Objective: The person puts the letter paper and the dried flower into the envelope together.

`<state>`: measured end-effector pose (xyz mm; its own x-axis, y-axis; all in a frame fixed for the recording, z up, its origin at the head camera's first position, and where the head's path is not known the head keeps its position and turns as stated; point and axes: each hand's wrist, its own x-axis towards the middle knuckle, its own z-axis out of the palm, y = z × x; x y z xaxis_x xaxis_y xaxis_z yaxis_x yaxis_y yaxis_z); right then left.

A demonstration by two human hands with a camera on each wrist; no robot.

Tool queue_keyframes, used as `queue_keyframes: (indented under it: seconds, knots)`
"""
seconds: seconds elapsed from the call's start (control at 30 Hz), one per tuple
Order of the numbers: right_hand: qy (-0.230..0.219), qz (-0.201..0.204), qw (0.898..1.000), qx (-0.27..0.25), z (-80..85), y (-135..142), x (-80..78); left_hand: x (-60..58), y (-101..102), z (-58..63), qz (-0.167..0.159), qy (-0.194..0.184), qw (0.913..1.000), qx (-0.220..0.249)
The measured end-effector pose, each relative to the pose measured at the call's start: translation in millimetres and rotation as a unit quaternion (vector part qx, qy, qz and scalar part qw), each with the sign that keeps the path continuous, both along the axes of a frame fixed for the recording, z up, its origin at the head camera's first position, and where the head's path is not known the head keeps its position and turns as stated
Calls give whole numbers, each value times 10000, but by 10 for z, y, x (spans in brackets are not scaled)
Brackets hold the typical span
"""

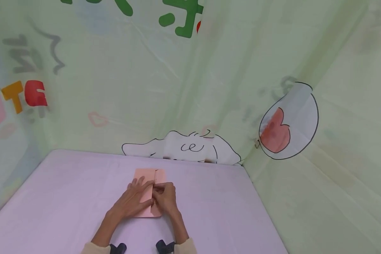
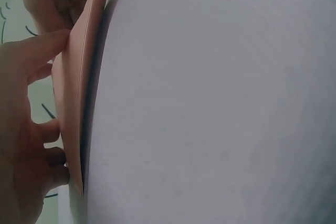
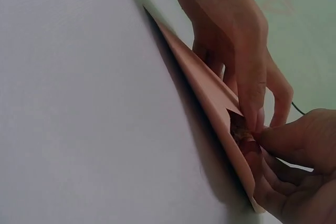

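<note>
A pink paper envelope lies on the table, with a long seam running lengthwise toward its right side. My left hand rests across its left part, fingers spread and thumb near the seam. Close by, my right hand has curled fingers and pinches the paper edge at the seam. From the left wrist, the envelope appears side-on under the left hand. In the right wrist view, a gap shows in the envelope where the right hand's fingers meet the edge; their tips are partly hidden.
A pale lilac cloth covers the table. Behind and beside it hangs a light green curtain with printed letters and cartoon drawings. Dark devices are strapped at both wrists, beside beige sleeves.
</note>
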<state>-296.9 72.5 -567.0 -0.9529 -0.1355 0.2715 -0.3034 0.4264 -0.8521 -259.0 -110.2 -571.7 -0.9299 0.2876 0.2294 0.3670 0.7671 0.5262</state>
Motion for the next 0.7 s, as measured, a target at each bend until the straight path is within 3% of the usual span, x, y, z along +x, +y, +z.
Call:
queue_keyframes:
  seconds: [0.17, 0.3, 0.5, 0.7]
  knots:
    - [301, -354, 9981, 412, 78, 139, -11, -27, -31, -31, 2, 90, 10000, -15]
    - [129, -777, 9950, 609, 232, 252, 17, -37, -52, -41, -6, 192, 9998, 97]
    - [53, -1447, 9873, 648, 295, 376, -49, -50, -70, -55, 45, 297, 9995, 88]
    - [469, -1660, 9817, 803, 331, 469, -55, -73, -80, -17, 135, 340, 9993, -10]
